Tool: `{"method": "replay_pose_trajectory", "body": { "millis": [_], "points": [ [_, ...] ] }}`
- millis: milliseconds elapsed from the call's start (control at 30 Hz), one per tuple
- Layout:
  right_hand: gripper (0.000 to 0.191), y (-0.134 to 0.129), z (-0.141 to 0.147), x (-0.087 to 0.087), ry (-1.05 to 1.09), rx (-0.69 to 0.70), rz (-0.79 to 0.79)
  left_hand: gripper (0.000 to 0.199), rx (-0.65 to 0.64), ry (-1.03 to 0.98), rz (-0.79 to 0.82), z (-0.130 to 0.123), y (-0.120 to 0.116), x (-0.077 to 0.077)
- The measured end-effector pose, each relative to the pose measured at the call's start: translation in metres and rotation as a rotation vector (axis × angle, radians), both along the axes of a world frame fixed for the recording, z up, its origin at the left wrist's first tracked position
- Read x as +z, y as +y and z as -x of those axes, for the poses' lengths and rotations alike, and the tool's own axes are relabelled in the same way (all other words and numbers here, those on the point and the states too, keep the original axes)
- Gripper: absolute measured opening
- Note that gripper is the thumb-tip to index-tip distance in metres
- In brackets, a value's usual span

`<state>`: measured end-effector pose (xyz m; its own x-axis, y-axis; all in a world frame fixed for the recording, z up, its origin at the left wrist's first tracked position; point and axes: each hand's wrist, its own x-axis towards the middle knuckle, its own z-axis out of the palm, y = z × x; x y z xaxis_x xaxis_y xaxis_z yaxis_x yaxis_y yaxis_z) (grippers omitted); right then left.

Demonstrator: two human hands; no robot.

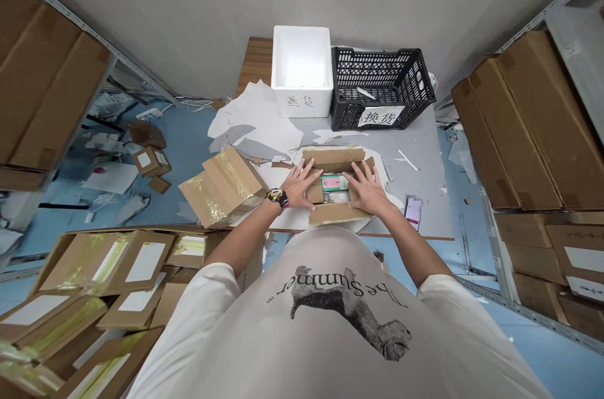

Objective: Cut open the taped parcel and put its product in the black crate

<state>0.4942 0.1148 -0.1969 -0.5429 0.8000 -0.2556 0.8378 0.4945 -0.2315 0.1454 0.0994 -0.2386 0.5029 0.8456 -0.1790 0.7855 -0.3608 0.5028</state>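
Near the middle of the surface's (431,166) front edge, we have our left hand (298,187) and right hand (368,189) on an open cardboard box (336,213). Both hands are spread, palms down and fingers fanned: the left touches the box's left side, the right its right side, with neither pinching anything that we can see. We wear a dark, brightly patterned watch (277,197) on the left wrist. Between our fingers, inside the box, lies a green-and-pink packet (334,182); just beside it, nearer to us, is something pale that we cannot make out. One flap stands along the far side and another leans toward us.

To the left, a taped carton (224,185) tilts over the near left corner of the surface. Toward the near right corner we see a phone (413,213), and beyond it a thin white strip (408,160). White paper (257,116) spreads over the left part. Along the far edge stand a white foam box (304,97) and, just to its right, a black plastic crate (346,109), its label handwritten.

Past the surface, we have piled cartons (146,260) at our lower left, and more boxes (528,128) on the right-hand shelving.
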Motion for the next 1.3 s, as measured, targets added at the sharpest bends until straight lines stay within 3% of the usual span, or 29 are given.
{"method": "replay_pose_trajectory", "body": {
  "millis": [100, 167, 233, 333, 433, 500, 667, 767, 867, 967, 1100, 1200, 1300],
  "points": [
    [0.143, 0.008, -0.014, -0.015, -0.094, -0.047, 0.007, 0.166, -0.056, 0.126, -0.009, -0.008, 0.003, 0.000],
    [0.154, 0.015, -0.024, -0.028, -0.129, -0.134, 0.120, 0.165, -0.068, 0.174, -0.005, -0.015, 0.008, -0.002],
    [0.152, 0.019, -0.029, -0.038, -0.109, -0.203, 0.268, 0.159, -0.070, 0.206, 0.014, -0.024, 0.016, -0.006],
    [0.121, 0.017, -0.021, -0.047, -0.026, -0.310, 0.295, 0.134, -0.073, 0.241, 0.072, -0.035, 0.033, -0.016],
    [0.075, 0.010, 0.000, -0.047, 0.013, -0.378, 0.065, 0.116, -0.091, 0.256, 0.103, -0.043, 0.047, -0.026],
    [0.058, 0.006, 0.015, -0.046, 0.008, -0.347, -0.017, 0.111, -0.098, 0.251, 0.121, -0.046, 0.052, -0.026],
    [0.053, 0.011, 0.020, -0.037, 0.094, -0.416, 0.052, 0.103, -0.102, 0.220, 0.166, -0.037, 0.055, -0.004],
    [0.040, 0.017, -0.010, -0.029, 0.276, -0.438, 0.104, 0.069, -0.078, 0.120, 0.153, -0.015, 0.053, 0.013],
    [0.059, 0.022, -0.042, -0.023, 0.265, -0.397, 0.070, 0.047, -0.003, 0.065, 0.100, 0.010, 0.049, 0.025],
    [0.077, 0.024, -0.053, -0.025, 0.086, -0.272, -0.027, 0.033, -0.052, 0.176, 0.017, 0.024, 0.041, 0.030],
    [0.082, 0.025, -0.048, -0.038, -0.001, -0.136, 0.075, 0.082, -0.069, 0.247, -0.051, 0.018, 0.023, 0.025],
    [0.071, 0.024, -0.048, -0.045, 0.029, -0.150, 0.207, 0.110, 0.021, 0.217, -0.029, 0.009, 0.012, 0.015],
    [0.069, 0.018, -0.049, -0.043, 0.076, -0.159, 0.211, 0.141, -0.002, 0.190, 0.004, 0.008, 0.005, 0.005]
  ]
}}
